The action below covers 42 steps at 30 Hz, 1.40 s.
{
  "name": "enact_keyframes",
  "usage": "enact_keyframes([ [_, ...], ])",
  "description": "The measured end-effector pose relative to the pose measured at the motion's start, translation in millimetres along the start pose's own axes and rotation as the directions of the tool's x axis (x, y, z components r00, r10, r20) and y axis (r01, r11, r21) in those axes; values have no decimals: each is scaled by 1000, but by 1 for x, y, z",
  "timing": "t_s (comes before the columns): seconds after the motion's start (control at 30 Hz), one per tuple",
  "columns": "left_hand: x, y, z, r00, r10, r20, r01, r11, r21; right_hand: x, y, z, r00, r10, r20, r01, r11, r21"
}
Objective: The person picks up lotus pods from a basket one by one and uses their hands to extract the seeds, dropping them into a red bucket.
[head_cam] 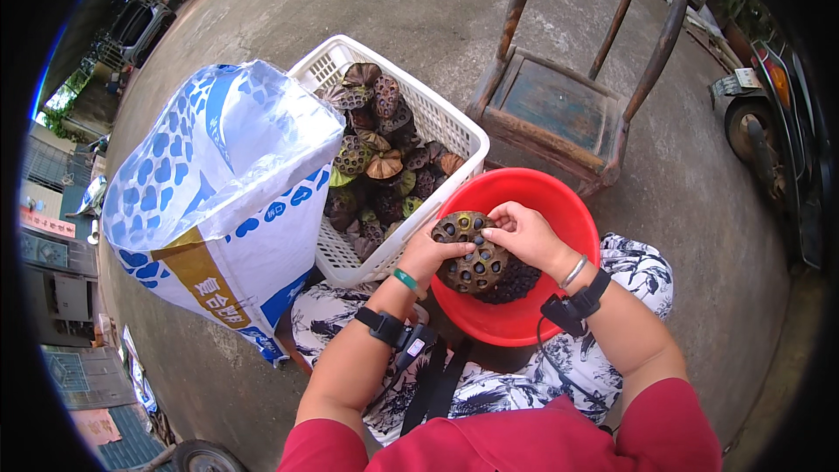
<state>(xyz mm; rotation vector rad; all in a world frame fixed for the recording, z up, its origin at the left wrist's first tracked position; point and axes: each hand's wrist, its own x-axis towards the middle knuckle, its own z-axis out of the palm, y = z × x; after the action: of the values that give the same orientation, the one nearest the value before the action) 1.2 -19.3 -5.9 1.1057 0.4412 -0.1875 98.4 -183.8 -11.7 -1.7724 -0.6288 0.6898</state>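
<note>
A large brown lotus seed pod (473, 269) with dark seeds in its holes is held over a red plastic basin (583, 216). My left hand (429, 250) grips the pod at its left side, the thumb lying across its face. At the pod's upper right edge, my right hand (524, 234) has its thumb and fingers on the pod. Dark lotus seeds (514, 283) lie in the bottom of the basin, partly hidden by the pod. Just left of the basin, a white plastic crate (478, 144) holds many dried brown and some greenish lotus pods (383, 164).
A white and blue woven sack (275, 242) stands open-mouthed at the left, against the crate. Beyond the basin is a worn wooden chair (557, 98). A parked motorcycle (780, 98) stands at the far right, and a wheel (206, 457) shows at the lower left.
</note>
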Motion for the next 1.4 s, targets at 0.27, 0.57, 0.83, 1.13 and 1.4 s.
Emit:
enact_keyframes([
  [0.27, 9, -17, -4, 972, 174, -156, -94, 903, 419, -10, -15, 7, 981, -177, 81, 192, 808, -557],
  [0.57, -2, 0, 0, 998, 56, 8, -57, 985, 164, -3, -7, -9, 906, 262, 333, -317, 941, 122],
  [0.83, -1, -5, 7, 999, 25, 21, -29, 968, 248, -2, -13, -5, 880, 383, 281, -395, 919, -15],
  [1.13, -5, -1, -5, 974, 33, 222, -32, 999, -10, -4, -6, -3, 919, 128, 372, -213, 957, 199],
  [1.4, 7, -11, -1, 998, 55, -20, -53, 994, 96, 0, 8, -10, 934, 215, 285, -318, 864, 391],
])
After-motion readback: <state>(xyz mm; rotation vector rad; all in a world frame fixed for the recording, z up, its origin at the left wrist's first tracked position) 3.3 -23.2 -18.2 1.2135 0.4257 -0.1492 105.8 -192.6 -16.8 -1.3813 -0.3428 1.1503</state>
